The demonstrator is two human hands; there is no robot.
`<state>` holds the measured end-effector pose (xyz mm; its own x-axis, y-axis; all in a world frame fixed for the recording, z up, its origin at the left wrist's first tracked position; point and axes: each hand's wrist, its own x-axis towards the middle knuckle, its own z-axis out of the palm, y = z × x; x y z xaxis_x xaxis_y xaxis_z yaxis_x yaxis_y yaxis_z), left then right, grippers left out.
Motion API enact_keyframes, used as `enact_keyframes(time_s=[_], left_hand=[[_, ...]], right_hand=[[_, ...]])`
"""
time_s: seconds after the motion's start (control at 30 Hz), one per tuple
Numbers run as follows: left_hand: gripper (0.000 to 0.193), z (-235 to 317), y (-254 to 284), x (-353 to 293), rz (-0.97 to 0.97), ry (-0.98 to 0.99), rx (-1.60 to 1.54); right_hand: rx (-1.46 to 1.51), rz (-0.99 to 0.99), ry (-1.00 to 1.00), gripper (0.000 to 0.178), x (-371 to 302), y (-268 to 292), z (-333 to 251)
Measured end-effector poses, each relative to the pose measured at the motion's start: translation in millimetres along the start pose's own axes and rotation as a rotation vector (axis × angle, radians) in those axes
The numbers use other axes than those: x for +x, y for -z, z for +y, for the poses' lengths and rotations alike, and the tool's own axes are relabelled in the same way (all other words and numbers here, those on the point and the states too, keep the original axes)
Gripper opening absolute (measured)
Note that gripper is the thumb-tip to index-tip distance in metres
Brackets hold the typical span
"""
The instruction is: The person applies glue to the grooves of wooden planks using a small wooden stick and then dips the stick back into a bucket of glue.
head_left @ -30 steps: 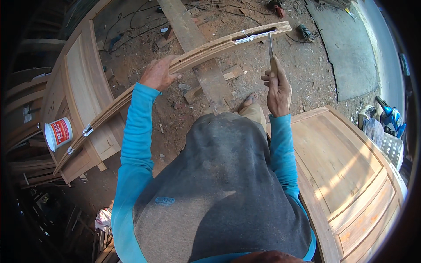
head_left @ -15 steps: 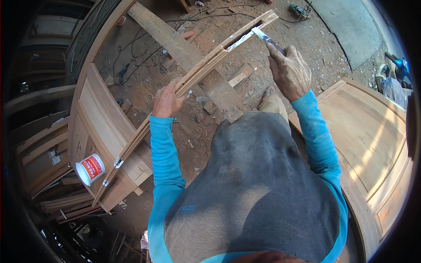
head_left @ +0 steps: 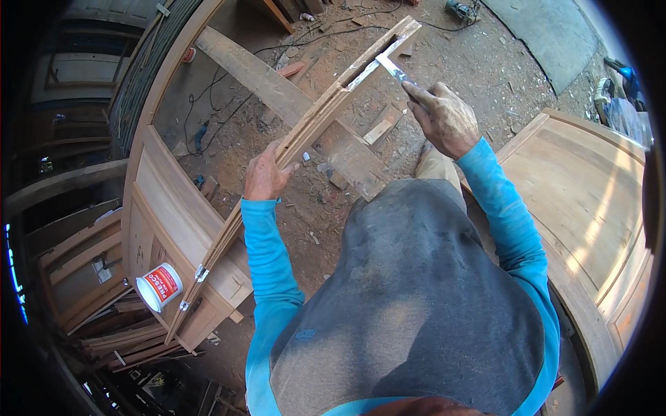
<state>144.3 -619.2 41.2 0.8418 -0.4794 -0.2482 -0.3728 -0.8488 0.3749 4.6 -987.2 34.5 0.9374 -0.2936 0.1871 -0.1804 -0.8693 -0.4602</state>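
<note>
Left hand [head_left: 266, 175] curled round the middle of a long bundle of thin wooden strips [head_left: 305, 135], held slanting over the dirt floor [head_left: 479, 76]. Right hand [head_left: 444, 118] fisted on a metal-bladed tool [head_left: 390, 68], blade at the bundle's far end. Low left, white round can [head_left: 159, 287] with red label, resting on a wooden door panel [head_left: 173, 215]. Another panel [head_left: 583, 201] close at right.

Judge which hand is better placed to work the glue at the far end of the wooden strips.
Right, likely. The right hand holds the flat blade against the far end of the wooden strips; the left hand grips their middle, steadying them.
</note>
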Motion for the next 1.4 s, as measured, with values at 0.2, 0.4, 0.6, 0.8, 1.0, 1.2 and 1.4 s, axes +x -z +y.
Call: enact_keyframes(time_s=[0.2, 0.4, 0.6, 0.8, 1.0, 1.2, 1.4], left_hand=[[0.066, 3, 0, 2, -0.020, 0.049, 0.051], [0.064, 2, -1, 0, -0.001, 0.018, 0.046], [0.066, 5, 2, -1, -0.035, 0.070, 0.035], [0.067, 3, 1, -2, -0.011, 0.021, 0.017], [0.069, 4, 4, 2, -0.037, 0.035, 0.012], [0.070, 2, 3, 1, -0.036, 0.061, 0.034], [0.065, 2, 2, 2, -0.029, 0.059, -0.003]], right_hand=[[0.040, -0.025, -0.091, 0.035, -1, -1, -11], [-0.033, -0.043, 0.129, 0.036, -19, -12, -45], [-0.144, 0.048, 0.085, 0.036, -17, -12, -25], [-0.246, 0.109, -0.062, 0.035, 23, 6, 51], [-0.123, 0.095, -0.070, 0.036, 33, 8, 43], [0.223, -0.125, 0.131, 0.038, -1, 2, -27], [0.249, -0.056, 0.049, 0.037, -1, 0, -19]])
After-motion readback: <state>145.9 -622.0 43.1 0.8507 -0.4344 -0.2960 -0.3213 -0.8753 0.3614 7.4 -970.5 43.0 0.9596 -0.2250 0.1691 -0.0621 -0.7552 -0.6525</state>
